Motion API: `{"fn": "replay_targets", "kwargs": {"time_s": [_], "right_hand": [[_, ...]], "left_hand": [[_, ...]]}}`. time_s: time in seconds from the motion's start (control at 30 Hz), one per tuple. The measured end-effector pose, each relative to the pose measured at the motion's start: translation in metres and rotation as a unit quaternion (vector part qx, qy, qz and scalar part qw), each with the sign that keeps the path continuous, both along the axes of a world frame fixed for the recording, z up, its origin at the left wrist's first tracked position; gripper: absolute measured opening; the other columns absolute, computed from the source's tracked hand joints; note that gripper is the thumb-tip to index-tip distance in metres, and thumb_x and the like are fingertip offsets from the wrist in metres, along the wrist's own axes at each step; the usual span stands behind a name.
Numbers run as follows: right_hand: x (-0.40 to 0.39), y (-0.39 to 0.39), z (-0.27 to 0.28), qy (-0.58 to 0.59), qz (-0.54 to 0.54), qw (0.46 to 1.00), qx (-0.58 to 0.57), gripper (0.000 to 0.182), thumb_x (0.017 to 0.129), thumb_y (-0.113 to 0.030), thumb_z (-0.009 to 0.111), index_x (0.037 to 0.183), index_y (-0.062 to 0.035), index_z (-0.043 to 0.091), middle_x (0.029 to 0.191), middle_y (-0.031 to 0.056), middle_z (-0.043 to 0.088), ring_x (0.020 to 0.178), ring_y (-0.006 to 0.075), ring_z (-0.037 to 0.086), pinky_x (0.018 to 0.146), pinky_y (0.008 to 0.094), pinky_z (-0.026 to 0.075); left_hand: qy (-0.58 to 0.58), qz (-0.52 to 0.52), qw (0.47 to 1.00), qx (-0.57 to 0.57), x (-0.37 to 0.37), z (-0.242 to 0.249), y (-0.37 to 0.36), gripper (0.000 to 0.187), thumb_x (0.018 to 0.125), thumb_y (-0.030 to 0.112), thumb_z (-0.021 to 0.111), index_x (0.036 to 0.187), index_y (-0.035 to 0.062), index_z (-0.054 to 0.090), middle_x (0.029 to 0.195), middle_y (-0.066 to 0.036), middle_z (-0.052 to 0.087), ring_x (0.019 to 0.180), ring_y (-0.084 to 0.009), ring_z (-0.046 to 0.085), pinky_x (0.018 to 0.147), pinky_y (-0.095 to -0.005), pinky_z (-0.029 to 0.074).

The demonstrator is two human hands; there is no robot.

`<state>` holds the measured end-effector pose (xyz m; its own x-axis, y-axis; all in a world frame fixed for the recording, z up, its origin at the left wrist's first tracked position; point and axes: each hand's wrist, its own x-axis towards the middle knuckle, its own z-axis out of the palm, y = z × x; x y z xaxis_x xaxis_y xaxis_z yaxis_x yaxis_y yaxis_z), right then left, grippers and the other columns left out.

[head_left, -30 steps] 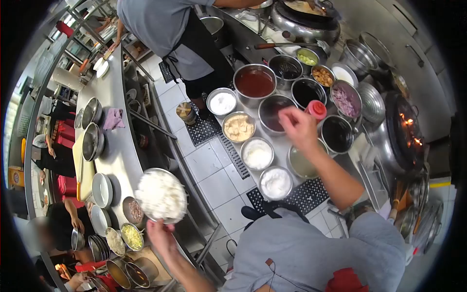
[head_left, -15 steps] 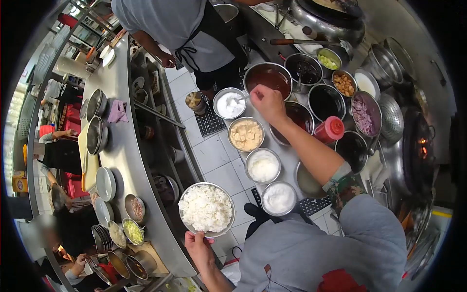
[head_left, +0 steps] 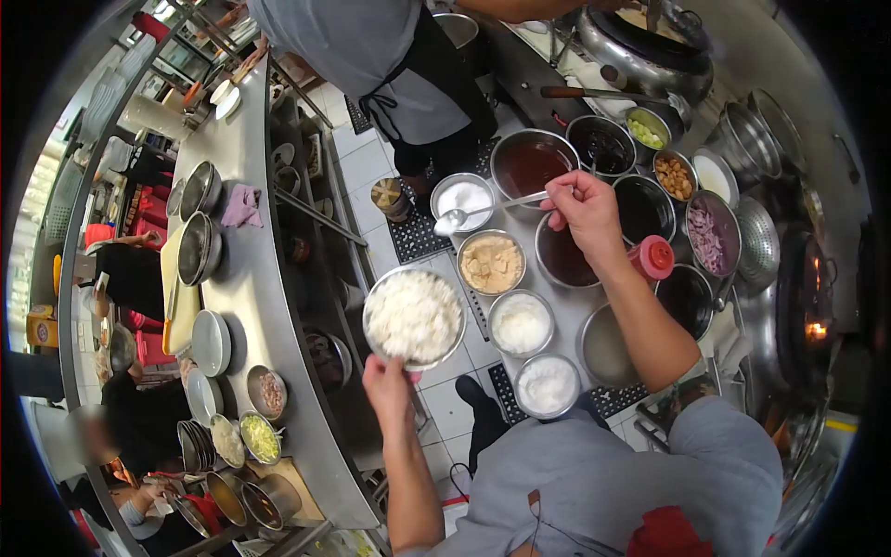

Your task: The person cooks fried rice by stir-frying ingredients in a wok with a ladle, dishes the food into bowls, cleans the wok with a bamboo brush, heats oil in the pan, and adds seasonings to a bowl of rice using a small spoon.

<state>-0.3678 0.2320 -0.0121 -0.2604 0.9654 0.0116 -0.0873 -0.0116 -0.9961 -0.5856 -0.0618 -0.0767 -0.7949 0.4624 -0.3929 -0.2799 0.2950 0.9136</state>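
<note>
My left hand [head_left: 390, 385] is closed on the near rim of a metal bowl [head_left: 464, 325] heaped with white rice [head_left: 413, 314], held up beside the counter. In my right hand [head_left: 585, 212] is the handle of a long metal spoon [head_left: 510, 201]. Its head, carrying white powder [head_left: 451, 221], is over the left rim of a bowl of white powder [head_left: 464, 196]. Just below stand a bowl of tan paste [head_left: 491, 263] and two bowls of white seasoning, one [head_left: 522, 322] above the other [head_left: 548, 385]. Pots of dark red sauce [head_left: 534, 164] lie under and beyond my right hand.
A red-capped squeeze bottle [head_left: 653, 257] stands right of my wrist. Chopped red onion [head_left: 706, 234] and a perforated ladle [head_left: 756, 243] are farther right, beside a wok station with flames [head_left: 817, 330]. A co-worker [head_left: 380, 70] stands ahead. A steel counter [head_left: 255, 306] runs along the left.
My right hand has drawn the spoon out of the white powder, bringing its loaded head toward the rice. The rice bowl, still in my left hand, is higher in view. The view has shifted slightly.
</note>
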Motion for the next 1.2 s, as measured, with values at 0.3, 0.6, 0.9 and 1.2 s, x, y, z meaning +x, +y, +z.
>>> {"fn": "replay_targets", "kwargs": {"time_s": [0.3,0.6,0.9,1.2], "right_hand": [[-0.042,0.014,-0.051,-0.289,-0.090,0.921,0.244,0.013,0.082,-0.016,0.065,0.086,-0.0048,0.068,0.077,0.0175,0.068,0.074,0.0355,0.068,0.066,0.0416,0.053],[-0.047,0.019,-0.075,-0.242,-0.106,0.957,0.120,0.013,0.084,-0.014,0.065,0.086,-0.0015,0.068,0.073,0.0140,0.070,0.064,0.0263,0.069,0.059,0.0367,0.053],[0.003,-0.033,0.007,-0.007,-0.039,0.999,-0.031,0.009,0.091,-0.008,0.063,0.093,0.0009,0.064,0.075,0.0080,0.069,0.052,0.0076,0.058,0.049,0.0215,0.048],[0.003,-0.109,0.002,-0.351,-0.043,0.905,0.234,0.006,0.082,-0.007,0.065,0.083,-0.0011,0.064,0.075,0.0192,0.066,0.069,0.0383,0.065,0.062,0.0425,0.052]], "left_hand": [[-0.042,-0.090,0.995,0.022,-0.008,0.039,0.011,0.014,0.088,0.004,0.056,0.078,0.0056,0.046,0.070,-0.004,0.053,0.053,-0.0111,0.053,0.050,-0.0267,0.050],[-0.063,-0.092,0.994,0.005,-0.034,0.028,-0.025,0.012,0.090,0.005,0.056,0.081,0.0064,0.048,0.074,-0.005,0.058,0.053,-0.0114,0.057,0.048,-0.0240,0.051],[-0.019,-0.122,0.992,0.011,-0.054,0.003,0.011,0.012,0.089,0.004,0.055,0.080,0.0046,0.046,0.070,-0.006,0.055,0.052,-0.0137,0.056,0.049,-0.0270,0.051],[-0.054,-0.153,0.987,0.022,-0.039,0.007,0.014,0.012,0.088,0.006,0.056,0.080,0.0051,0.047,0.072,-0.007,0.058,0.052,-0.0131,0.058,0.049,-0.0259,0.053]]}}
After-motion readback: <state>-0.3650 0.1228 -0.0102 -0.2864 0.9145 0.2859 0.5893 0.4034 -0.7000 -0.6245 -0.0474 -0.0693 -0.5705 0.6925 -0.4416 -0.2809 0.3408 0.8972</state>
